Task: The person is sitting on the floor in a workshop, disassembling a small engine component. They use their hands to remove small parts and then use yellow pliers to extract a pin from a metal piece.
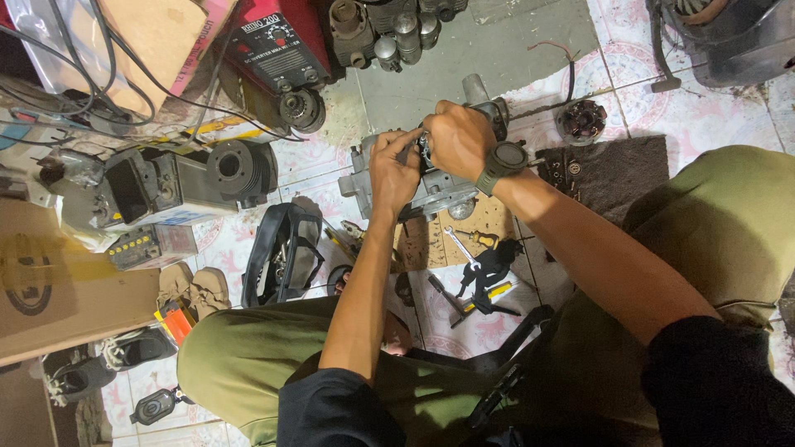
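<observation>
Both hands are on the engine casing [431, 186], a grey metal block that sits on the tiled floor [662, 116] just ahead of the person's knees. The left hand [393, 170] presses against the casing's near side, fingers [407, 141] curled in and pinching at a small part on top. The right hand [460, 139], a dark watch [503, 159] on its wrist, arches over the same spot, fingers closed down around it; what exactly they grip is hidden under the knuckles. Between the casing and the knees, a wrench [458, 245] and other tools lie scattered on the floor, beside a black strap [489, 269]. A brown mat [617, 170] with small parts lies to the right of the casing, a round rotor [580, 121] just beyond it. To the left lies a finned cylinder [240, 170], and a red welder [277, 41] stands farther back.
</observation>
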